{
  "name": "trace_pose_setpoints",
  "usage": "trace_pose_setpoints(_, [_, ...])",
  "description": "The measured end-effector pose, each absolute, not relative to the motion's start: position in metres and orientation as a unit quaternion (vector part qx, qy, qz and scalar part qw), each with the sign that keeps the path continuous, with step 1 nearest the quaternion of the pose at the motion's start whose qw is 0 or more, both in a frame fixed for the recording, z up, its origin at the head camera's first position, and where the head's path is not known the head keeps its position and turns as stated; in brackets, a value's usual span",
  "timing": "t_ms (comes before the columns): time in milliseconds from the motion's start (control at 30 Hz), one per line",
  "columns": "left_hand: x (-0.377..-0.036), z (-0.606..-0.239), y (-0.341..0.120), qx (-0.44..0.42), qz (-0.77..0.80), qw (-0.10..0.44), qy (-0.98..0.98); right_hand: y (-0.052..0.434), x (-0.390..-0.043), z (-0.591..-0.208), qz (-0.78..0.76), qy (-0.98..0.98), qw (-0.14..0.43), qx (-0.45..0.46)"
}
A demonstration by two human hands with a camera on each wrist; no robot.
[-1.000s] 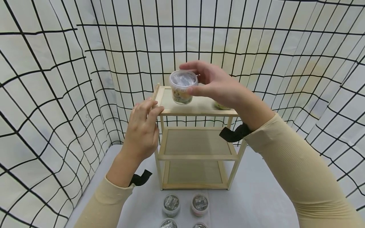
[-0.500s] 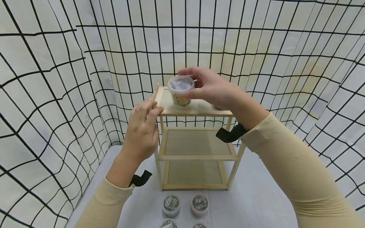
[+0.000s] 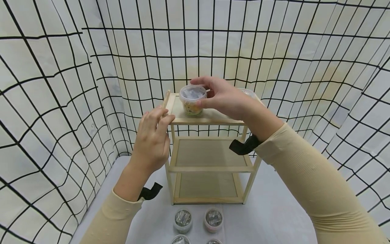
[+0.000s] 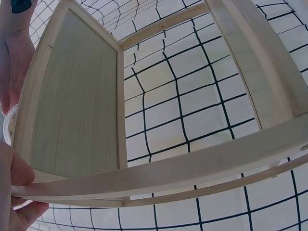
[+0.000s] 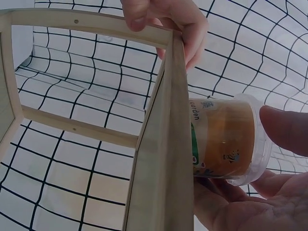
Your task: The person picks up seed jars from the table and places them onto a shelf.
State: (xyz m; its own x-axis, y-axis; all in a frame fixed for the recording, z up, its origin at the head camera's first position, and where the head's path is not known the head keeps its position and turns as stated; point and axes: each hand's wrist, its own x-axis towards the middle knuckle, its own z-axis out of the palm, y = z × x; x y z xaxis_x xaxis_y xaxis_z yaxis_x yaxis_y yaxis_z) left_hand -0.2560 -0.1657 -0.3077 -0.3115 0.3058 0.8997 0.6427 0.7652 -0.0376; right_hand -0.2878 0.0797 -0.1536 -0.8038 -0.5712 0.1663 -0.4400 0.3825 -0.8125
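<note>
A small clear plastic tub (image 3: 191, 105) with a printed label and a clear lid stands upright at the left of the wooden rack's (image 3: 210, 168) top shelf. My right hand (image 3: 230, 99) holds it from the right side, thumb in front and fingers behind. In the right wrist view an orange label with a bee shows on the tub (image 5: 228, 137), its base level with the shelf's edge. My left hand (image 3: 151, 139) grips the rack's top left corner; in the left wrist view its thumb and fingers (image 4: 21, 171) pinch the wood from both sides.
Another lidded tub (image 3: 248, 92) is at the top shelf's right end, mostly hidden by my right hand. Several tubs, such as a clear one (image 3: 183, 219) and a pinkish one (image 3: 213, 219), stand before the rack on the white tabletop (image 3: 274, 203). Black wire grid (image 3: 213, 44) encloses the sides and back.
My right hand has lowered the tub and shifted it slightly left, down to the top shelf. The other tub's lid now shows behind my right hand. The left hand has stayed put.
</note>
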Motion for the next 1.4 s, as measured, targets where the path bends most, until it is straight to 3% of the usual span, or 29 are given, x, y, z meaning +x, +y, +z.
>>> trace_pose_setpoints(733, [-0.257,-0.308,-0.165,-0.302,-0.167,0.508,-0.789,0.078,-0.29,-0.166,-0.518,0.789,0.111,-0.312])
trace_pose_setpoints(1400, [-0.257,-0.308,-0.164,-0.302,-0.17,0.508,-0.789,0.071,-0.285,-0.16,-0.453,0.843,-0.024,-0.289])
